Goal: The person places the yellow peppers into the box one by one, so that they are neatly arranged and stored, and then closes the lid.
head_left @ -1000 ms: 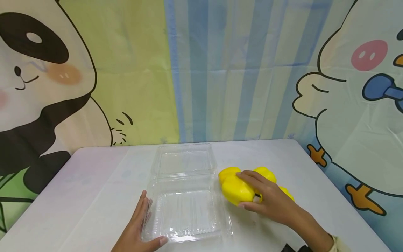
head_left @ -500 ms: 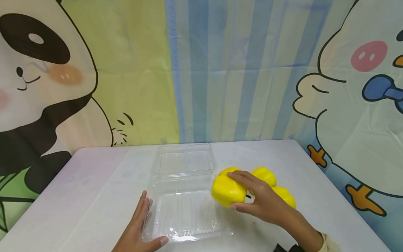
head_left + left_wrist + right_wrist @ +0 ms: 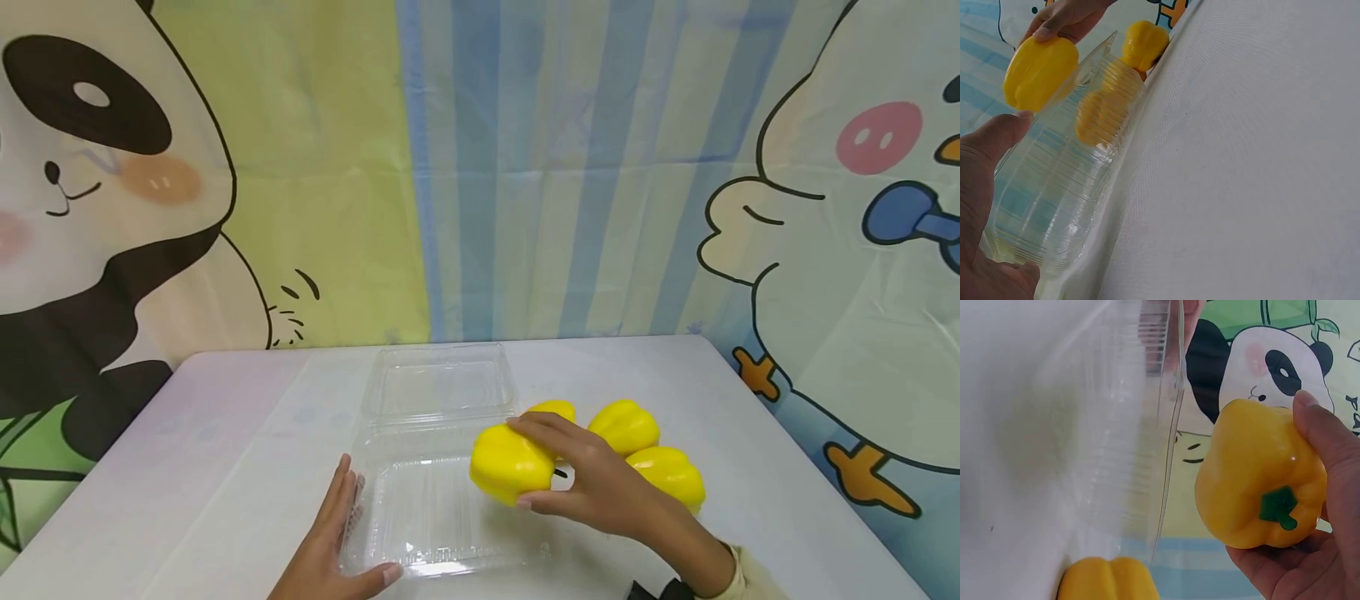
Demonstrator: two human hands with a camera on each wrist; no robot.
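Observation:
My right hand point(image 3: 592, 479) grips a yellow bell pepper point(image 3: 510, 465) between thumb and fingers, above the right part of a clear plastic clamshell box point(image 3: 420, 517). A green stem shows on this pepper point(image 3: 1260, 469) in the right wrist view. The box lies unfolded, its lid point(image 3: 438, 379) spread toward the back. At the box's left front corner, my left hand point(image 3: 326, 533) rests with straight fingers along the side wall and the thumb at the front edge. No pepper lies inside the box.
Three more yellow bell peppers stand on the white table right of the box: one partly hidden behind my right hand point(image 3: 553, 408), one farther back point(image 3: 626, 427), one nearer point(image 3: 670, 475). A cartoon-printed curtain point(image 3: 517, 167) hangs behind the table.
My right hand has carried the bell pepper leftward from beside the other peppers to over the box. The left hand stays at the box's corner.

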